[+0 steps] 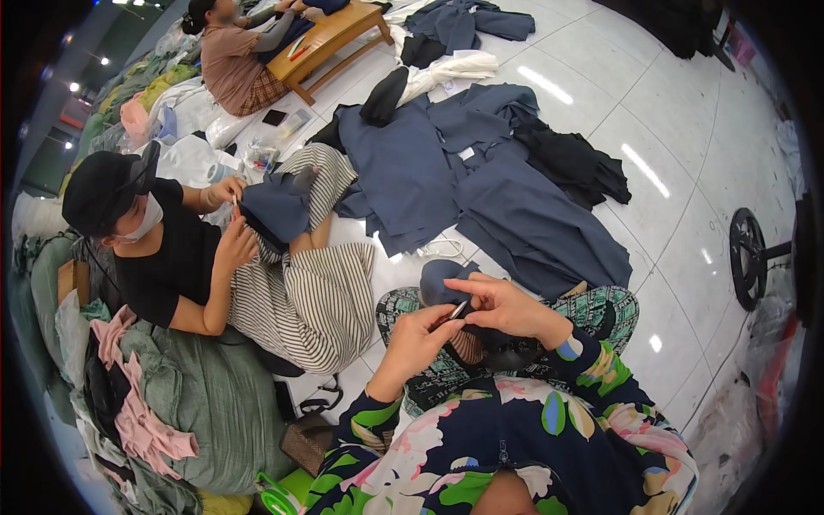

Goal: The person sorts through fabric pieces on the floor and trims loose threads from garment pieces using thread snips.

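Pinched in the fingers of my left hand (418, 339) is a small, shiny metal tool (458, 311) with a slim tip; its exact kind cannot be made out. Close against it on the right is my right hand (515, 309), index finger reaching left and thumb near the tool. Its fingers are on a piece of dark blue-grey cloth (439, 276), which bulges up behind them; part of the grip is hidden. Both hands are above my lap, over green-and-black patterned trousers (616, 313).
Blue-grey cloth pieces (536, 215) and black cloth (575, 163) spread over the tiled floor ahead. At left a co-worker (163, 249) handles similar cloth. Another person (227, 60) sits by a wooden bench (330, 39). Green bundles (202, 395) lie left; a black fan (748, 257) stands right.
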Action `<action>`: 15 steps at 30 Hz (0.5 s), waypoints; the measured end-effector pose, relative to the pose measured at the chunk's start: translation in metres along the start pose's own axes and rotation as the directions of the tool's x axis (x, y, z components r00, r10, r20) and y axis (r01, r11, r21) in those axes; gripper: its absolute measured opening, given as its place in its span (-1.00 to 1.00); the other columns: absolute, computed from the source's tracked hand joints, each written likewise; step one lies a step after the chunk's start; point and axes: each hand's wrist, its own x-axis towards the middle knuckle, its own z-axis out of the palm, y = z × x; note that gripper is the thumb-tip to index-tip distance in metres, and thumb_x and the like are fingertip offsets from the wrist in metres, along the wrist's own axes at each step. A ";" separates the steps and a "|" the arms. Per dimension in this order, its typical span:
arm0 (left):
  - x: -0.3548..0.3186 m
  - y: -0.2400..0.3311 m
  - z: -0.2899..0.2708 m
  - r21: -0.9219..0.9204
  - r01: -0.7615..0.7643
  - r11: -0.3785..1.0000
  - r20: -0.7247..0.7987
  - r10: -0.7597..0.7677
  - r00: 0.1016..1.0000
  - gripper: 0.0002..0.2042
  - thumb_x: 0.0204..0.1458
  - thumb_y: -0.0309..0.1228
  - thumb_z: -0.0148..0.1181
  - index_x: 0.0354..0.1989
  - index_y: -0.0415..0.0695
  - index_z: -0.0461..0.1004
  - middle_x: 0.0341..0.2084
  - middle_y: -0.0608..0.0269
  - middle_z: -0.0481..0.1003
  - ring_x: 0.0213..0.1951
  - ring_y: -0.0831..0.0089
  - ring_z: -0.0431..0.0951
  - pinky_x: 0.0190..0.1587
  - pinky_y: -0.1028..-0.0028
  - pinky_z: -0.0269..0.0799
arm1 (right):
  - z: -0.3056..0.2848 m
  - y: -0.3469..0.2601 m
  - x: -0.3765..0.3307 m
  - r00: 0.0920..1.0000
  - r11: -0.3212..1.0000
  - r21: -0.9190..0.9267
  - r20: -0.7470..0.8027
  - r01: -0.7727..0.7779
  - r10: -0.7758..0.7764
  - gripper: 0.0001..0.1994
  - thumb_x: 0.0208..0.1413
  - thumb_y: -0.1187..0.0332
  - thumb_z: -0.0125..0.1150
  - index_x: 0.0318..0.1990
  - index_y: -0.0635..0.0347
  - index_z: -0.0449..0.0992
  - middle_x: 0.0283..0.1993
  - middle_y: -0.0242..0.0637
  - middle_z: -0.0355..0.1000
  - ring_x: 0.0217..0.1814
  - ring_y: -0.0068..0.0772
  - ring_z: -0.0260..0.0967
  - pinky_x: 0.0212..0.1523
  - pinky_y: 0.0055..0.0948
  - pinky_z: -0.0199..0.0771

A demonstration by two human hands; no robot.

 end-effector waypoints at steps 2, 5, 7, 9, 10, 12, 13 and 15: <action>0.001 -0.002 0.001 0.011 0.015 1.000 0.011 -0.015 1.000 -0.72 0.02 -0.38 0.24 -0.14 -0.30 0.49 -0.56 0.37 0.48 -0.49 0.72 0.37 -0.45 0.65 0.28 | 0.000 -0.002 0.000 1.000 1.000 0.006 0.010 -0.011 0.011 -0.37 -0.02 0.60 0.13 0.28 0.08 0.21 -0.28 -0.45 0.03 -0.40 -0.69 0.11 -0.39 -0.64 0.17; 0.002 -0.003 0.002 -0.014 0.024 1.000 0.013 -0.024 1.000 -0.74 0.03 -0.38 0.23 -0.16 -0.30 0.50 -0.56 0.38 0.49 -0.50 0.72 0.36 -0.45 0.65 0.28 | -0.002 -0.007 0.001 0.999 0.999 0.018 0.018 -0.038 0.038 -0.34 -0.03 0.60 0.13 0.30 0.08 0.17 -0.26 -0.44 0.03 -0.40 -0.69 0.13 -0.38 -0.65 0.18; 0.003 0.000 -0.001 -0.003 0.041 0.999 0.036 -0.041 0.999 -0.74 0.02 -0.41 0.24 -0.15 -0.30 0.50 -0.54 0.38 0.49 -0.48 0.71 0.37 -0.44 0.66 0.28 | -0.004 -0.008 0.002 0.998 0.998 -0.004 0.028 -0.060 0.060 -0.32 -0.05 0.60 0.12 0.31 0.08 0.14 -0.25 -0.44 0.03 -0.39 -0.69 0.14 -0.38 -0.65 0.20; 0.002 -0.005 -0.006 0.010 0.056 0.998 0.056 -0.057 0.997 -0.74 0.01 -0.43 0.24 -0.14 -0.30 0.49 -0.52 0.37 0.49 -0.45 0.71 0.38 -0.43 0.66 0.29 | -0.005 -0.011 0.001 0.998 0.998 -0.010 0.028 -0.054 0.055 -0.31 -0.05 0.61 0.13 0.31 0.08 0.13 -0.26 -0.44 0.03 -0.39 -0.69 0.14 -0.38 -0.65 0.20; 0.000 -0.011 -0.011 -0.069 -0.021 0.997 0.029 0.023 0.999 -0.69 -0.02 -0.44 0.27 -0.09 -0.26 0.45 -0.46 0.32 0.50 -0.47 0.68 0.39 -0.46 0.64 0.29 | -0.005 -0.013 0.002 0.998 0.999 -0.018 0.031 -0.045 0.045 -0.30 -0.06 0.61 0.13 0.32 0.08 0.13 -0.26 -0.44 0.03 -0.39 -0.68 0.15 -0.38 -0.65 0.20; 0.001 -0.015 -0.015 -0.140 -0.110 0.984 -0.010 0.110 0.994 -0.62 -0.06 -0.44 0.29 -0.04 -0.23 0.42 -0.40 0.27 0.50 -0.49 0.65 0.41 -0.48 0.62 0.29 | -0.003 -0.015 0.002 0.998 0.999 -0.016 0.056 -0.029 0.030 -0.29 -0.06 0.62 0.13 0.32 0.08 0.13 -0.27 -0.44 0.03 -0.39 -0.68 0.14 -0.37 -0.65 0.20; 0.004 -0.010 -0.014 -0.313 -0.083 0.946 -0.097 0.055 0.994 -0.53 -0.10 -0.50 0.32 0.04 -0.21 0.35 -0.29 0.29 0.47 -0.46 0.67 0.39 -0.47 0.66 0.27 | -0.004 -0.014 0.001 0.997 1.000 -0.013 0.073 -0.025 0.026 -0.29 -0.07 0.63 0.13 0.32 0.08 0.13 -0.28 -0.44 0.02 -0.39 -0.67 0.14 -0.37 -0.64 0.20; 0.014 -0.001 -0.014 -0.362 -0.033 0.931 -0.142 -0.020 0.990 -0.35 -0.17 -0.59 0.34 0.17 -0.20 0.20 -0.08 0.25 0.37 -0.39 0.69 0.39 -0.41 0.74 0.28 | -0.005 -0.009 -0.005 0.996 0.999 -0.025 0.086 -0.027 0.029 -0.28 -0.07 0.63 0.14 0.32 0.07 0.13 -0.29 -0.44 0.02 -0.39 -0.67 0.14 -0.36 -0.64 0.20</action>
